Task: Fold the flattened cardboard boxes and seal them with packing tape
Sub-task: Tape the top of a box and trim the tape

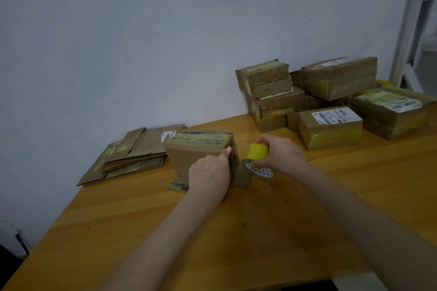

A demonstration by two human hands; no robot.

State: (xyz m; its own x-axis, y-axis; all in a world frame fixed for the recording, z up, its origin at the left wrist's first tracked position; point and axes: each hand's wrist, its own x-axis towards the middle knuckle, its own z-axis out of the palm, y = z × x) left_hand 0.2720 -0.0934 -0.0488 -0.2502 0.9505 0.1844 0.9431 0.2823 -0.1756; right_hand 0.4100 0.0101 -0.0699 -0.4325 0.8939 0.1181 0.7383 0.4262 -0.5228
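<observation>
Mid-table stands the half-done box (198,149), upright on the wooden table (236,231), and everything else is placed from it. Its top face is already covered with yellowish tape, but flaps at its bottom stick out loose onto the wood, so I judge this one only partly sealed.

The left hand (209,176) grips the box's near right edge, thumb hooked at the top corner. The right hand (281,155) is closed round the yellow tape roll (256,151), just right of the box and almost touching it (can't tell if a strand already runs across to the cardboard).

Right of the box and further back, against the wall, sits a pile of sealed boxes (331,101), about half a dozen, taped and stacked, so that part is done. Left of the box, just beside it, lies a stack of flattened boxes (132,156), not yet folded; several sheets, exact count unclear.

Judgement: well past halfway. Left to do are this box's side seam and bottom flaps, then the flat stack.
</observation>
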